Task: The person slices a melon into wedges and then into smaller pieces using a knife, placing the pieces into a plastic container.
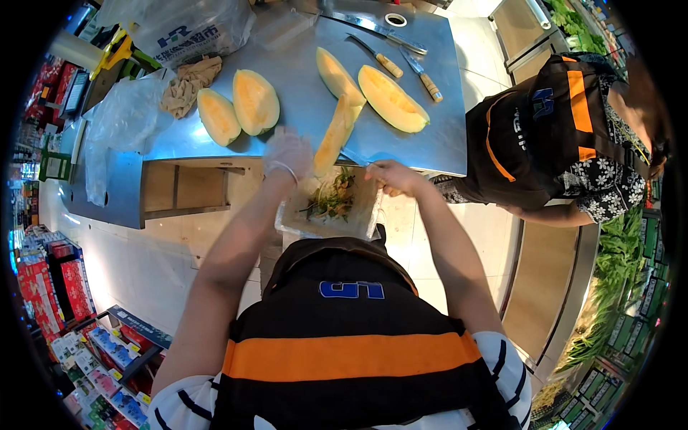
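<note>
My right hand (396, 177) grips a knife (355, 156) at the table's front edge, its blade lying close to a narrow melon slice (330, 141). The far end of that slice overlaps a second melon wedge (334, 70). My left hand (288, 153), in a clear glove, is blurred beside the narrow slice; its fingers cannot be made out. A large melon wedge (392, 99) lies cut side up to the right. Left of the middle rest two more orange-fleshed melon pieces, a smaller one (219, 118) and a larger one (256, 102).
Two wood-handled knives (386, 62) (424, 80), a long knife (371, 27) and a tape roll (395, 20) lie at the back of the metal table (301, 32). A brown cloth (191, 86) and plastic bags (126, 113) are left. Below stands a scrap bin (328, 220). A person (543, 129) stands right.
</note>
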### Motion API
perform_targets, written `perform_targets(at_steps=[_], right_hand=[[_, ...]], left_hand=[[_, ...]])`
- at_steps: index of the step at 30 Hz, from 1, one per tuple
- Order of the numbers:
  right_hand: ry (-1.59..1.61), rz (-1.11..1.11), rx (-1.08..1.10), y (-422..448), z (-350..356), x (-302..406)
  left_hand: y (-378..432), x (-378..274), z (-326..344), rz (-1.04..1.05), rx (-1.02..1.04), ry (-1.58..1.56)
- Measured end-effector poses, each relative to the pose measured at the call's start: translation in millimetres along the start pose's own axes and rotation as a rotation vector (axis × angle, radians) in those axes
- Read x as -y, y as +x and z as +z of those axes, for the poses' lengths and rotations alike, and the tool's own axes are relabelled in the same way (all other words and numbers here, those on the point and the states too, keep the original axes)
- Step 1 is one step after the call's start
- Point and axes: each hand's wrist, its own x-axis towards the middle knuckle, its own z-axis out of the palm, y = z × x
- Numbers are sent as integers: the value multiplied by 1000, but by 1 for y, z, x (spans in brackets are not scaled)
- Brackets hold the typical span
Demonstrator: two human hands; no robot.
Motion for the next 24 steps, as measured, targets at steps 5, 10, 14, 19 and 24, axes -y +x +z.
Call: perform_targets(at_steps=[5,10,14,19,24], right_hand=[[-158,23,102,12,-28,31],[-147,32,30,-5,-53,28],[-21,30,-122,-23,-83,-18],[160,-131,-387,-40,-41,-64],[289,-327,-583,-26,0,-63]], left_hand=[[57,-4,-5,525,-173,179],[86,-32,-18,844,-190,466],[90,-43,-19,741,40,527],[68,-42,-44,554,94,472],[45,-34,-37,523,-95,394]])
